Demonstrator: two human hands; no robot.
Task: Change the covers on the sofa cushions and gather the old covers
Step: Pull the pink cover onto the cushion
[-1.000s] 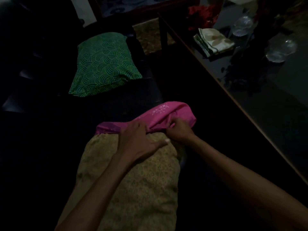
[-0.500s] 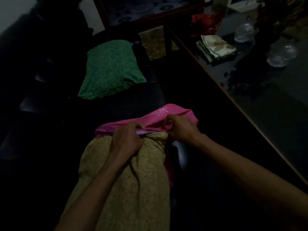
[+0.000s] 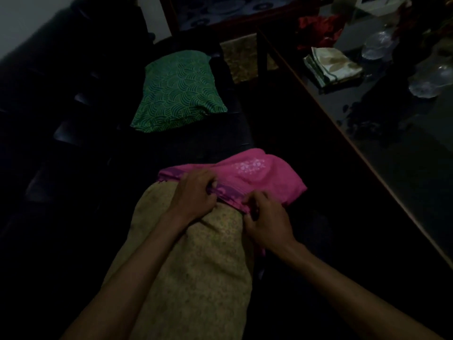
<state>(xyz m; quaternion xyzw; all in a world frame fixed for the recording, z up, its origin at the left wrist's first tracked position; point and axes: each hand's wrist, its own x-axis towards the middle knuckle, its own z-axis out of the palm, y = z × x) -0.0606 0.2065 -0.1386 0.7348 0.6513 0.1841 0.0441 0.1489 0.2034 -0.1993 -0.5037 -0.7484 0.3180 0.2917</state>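
A cushion in a tan patterned fabric [image 3: 196, 273] lies lengthwise in front of me on the dark sofa. A pink cover [image 3: 255, 173] with a small white flower print wraps its far end. My left hand [image 3: 196, 195] grips the pink cover's hem near the middle. My right hand [image 3: 267, 222] pinches the same hem at the cushion's right side. A second cushion in a green wave-patterned cover [image 3: 176, 92] rests farther back on the sofa.
A dark glass-topped table [image 3: 392, 148] with a wooden edge runs along the right. On it lie folded pale cloths [image 3: 333, 66], a red fabric [image 3: 321, 28] and clear glass dishes [image 3: 431, 79]. A tan patterned cloth [image 3: 242, 57] lies beyond the green cushion.
Both hands have dragged the pink cover's hem toward me, so more of the tan cushion's far end is covered. My right hand has shifted down along the cushion's right side.
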